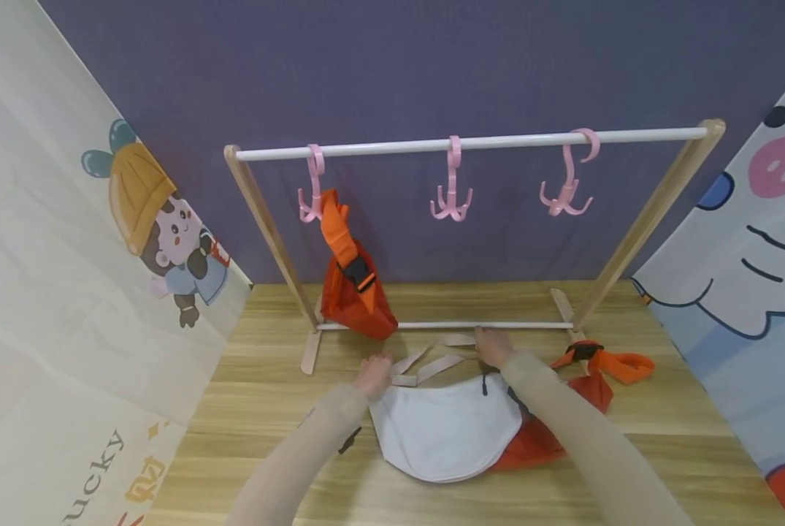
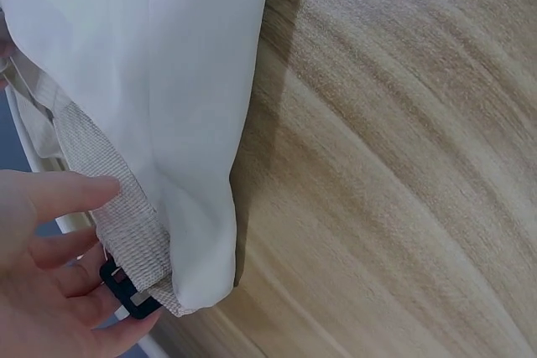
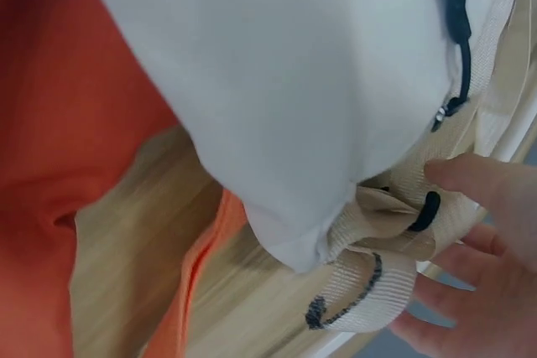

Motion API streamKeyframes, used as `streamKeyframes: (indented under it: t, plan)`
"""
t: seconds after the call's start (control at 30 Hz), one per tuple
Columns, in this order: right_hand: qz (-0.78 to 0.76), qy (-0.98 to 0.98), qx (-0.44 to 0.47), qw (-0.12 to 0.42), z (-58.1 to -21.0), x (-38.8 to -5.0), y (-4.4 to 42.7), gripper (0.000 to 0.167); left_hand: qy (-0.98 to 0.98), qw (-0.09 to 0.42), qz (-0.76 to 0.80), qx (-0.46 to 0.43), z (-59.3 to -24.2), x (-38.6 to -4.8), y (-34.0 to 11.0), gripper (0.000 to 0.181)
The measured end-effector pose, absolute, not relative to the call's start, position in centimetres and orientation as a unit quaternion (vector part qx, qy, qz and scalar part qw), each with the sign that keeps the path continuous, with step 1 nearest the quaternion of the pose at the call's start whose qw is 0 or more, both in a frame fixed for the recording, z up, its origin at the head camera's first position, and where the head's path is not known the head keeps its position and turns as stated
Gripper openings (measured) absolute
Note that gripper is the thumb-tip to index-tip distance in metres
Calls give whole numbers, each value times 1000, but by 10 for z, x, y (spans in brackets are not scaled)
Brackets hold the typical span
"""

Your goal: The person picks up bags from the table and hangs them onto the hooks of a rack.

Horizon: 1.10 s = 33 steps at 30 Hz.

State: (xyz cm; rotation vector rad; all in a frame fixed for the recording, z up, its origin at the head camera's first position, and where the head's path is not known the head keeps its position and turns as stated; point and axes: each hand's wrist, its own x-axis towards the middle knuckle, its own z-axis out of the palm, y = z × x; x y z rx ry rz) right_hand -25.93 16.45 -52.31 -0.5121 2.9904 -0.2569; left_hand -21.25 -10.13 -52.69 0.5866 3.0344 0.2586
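Note:
A white waist bag (image 1: 447, 431) lies flat on the wooden surface, its beige strap (image 1: 439, 367) looped toward the rack. My left hand (image 1: 374, 376) holds the strap at the bag's left corner; in the left wrist view, the thumb lies on the webbing and the other fingers are around a black buckle (image 2: 130, 291). At the opposite corner my right hand (image 1: 494, 347) pinches the strap, thumb on top and fingers behind. A folded strap end (image 3: 369, 295) hangs beside those fingers. The bag's black zipper pull (image 3: 454, 6) shows in the right wrist view.
A rack with a white top bar (image 1: 392, 147) stands behind, carrying three pink hooks. From the left hook (image 1: 315, 190) hangs an orange-red bag (image 1: 349, 307). Another red bag (image 1: 537, 442) lies partly under the white one and my right arm. Printed sheets flank both sides.

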Motion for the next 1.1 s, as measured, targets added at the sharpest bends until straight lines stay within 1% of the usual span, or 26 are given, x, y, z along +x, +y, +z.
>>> streamKeyframes:
  t: [0.07, 0.23, 0.37, 0.5, 0.6, 0.8, 0.97, 1.1]
  plan:
    - [-72, 981, -176, 45, -520, -258, 164, 21, 978, 18, 79, 193, -528, -213, -102, 7]
    - [-50, 977, -202, 43, -518, -258, 163, 12, 975, 25, 95, 201, -524, -214, -104, 8]
    - [-38, 977, -203, 56, -519, -260, 163, 8, 970, 20, 110, 216, -518, -212, -105, 12]
    - [-37, 977, -198, 71, -519, -261, 163, 6, 966, 9, 119, 228, -513, -209, -107, 12]
    - [-41, 977, -194, 78, -517, -260, 164, 5, 963, 3, 137, 234, -511, -208, -108, 12]
    - [-62, 975, -202, 72, -509, -258, 169, 5, 957, -3, 153, 247, -511, -209, -110, 13]
    - [-73, 974, -195, 85, -505, -258, 175, 9, 954, -7, 164, 252, -510, -209, -113, 14]
    - [-80, 972, -205, 82, -501, -257, 177, 12, 953, -8, 171, 251, -507, -210, -114, 13]
